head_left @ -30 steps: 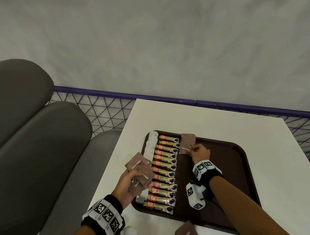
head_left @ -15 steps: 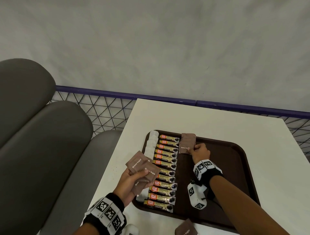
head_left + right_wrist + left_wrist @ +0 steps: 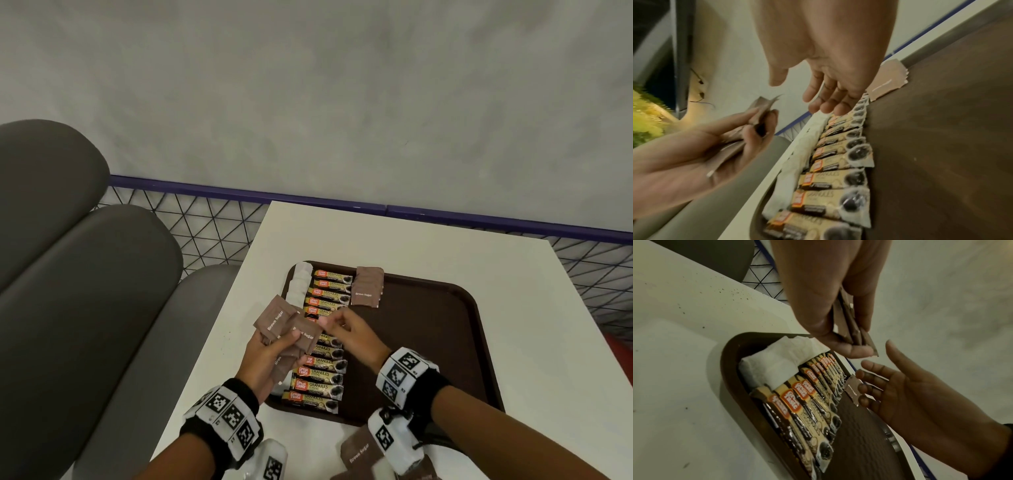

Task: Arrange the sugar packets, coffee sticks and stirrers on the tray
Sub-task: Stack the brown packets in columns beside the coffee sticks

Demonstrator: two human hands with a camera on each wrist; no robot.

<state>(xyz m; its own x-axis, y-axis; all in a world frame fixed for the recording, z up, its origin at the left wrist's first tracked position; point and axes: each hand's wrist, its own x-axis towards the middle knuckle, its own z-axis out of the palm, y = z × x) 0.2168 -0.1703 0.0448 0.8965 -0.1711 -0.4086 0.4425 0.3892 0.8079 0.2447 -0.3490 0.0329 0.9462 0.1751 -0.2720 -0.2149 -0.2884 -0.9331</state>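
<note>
Right hand (image 3: 346,334) now beside held packets (image 3: 291,330)

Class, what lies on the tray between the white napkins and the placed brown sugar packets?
A column of coffee sticks lies between the napkins and sugar packets on the tray, clearest in the head view.

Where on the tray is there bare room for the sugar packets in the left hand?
The tray is bare right of the coffee sticks and below the laid sugar stack. Its left edge is crowded: sticks against white packets. The left hand holds sugar packets.
</note>
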